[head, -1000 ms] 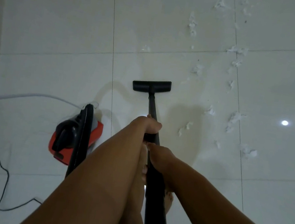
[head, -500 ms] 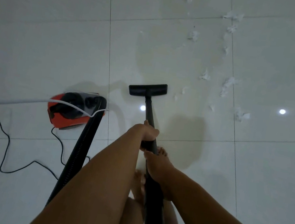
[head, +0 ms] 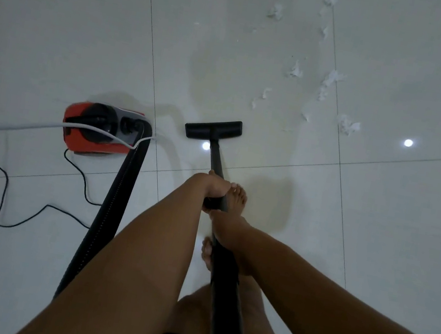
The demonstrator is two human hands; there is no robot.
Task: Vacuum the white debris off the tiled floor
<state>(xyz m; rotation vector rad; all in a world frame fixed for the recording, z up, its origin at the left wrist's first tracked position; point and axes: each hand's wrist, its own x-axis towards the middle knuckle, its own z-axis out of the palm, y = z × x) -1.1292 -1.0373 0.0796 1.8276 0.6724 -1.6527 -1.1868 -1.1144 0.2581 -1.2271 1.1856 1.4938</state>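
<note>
Both hands, left (head: 214,187) and right (head: 225,227), fingers wrapped round the wand (head: 216,156). Nozzle (head: 213,129) ahead, short of the debris (head: 326,84) (scattered further ahead, rightward). Most pickup remains, judging by the floor (head: 396,225).

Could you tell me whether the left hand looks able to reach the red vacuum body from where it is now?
Probably not without letting go and stooping. The left hand is wrapped round the black wand, and the red vacuum body sits on the floor off to the left, apart from it. Only the hose lies between.
</note>
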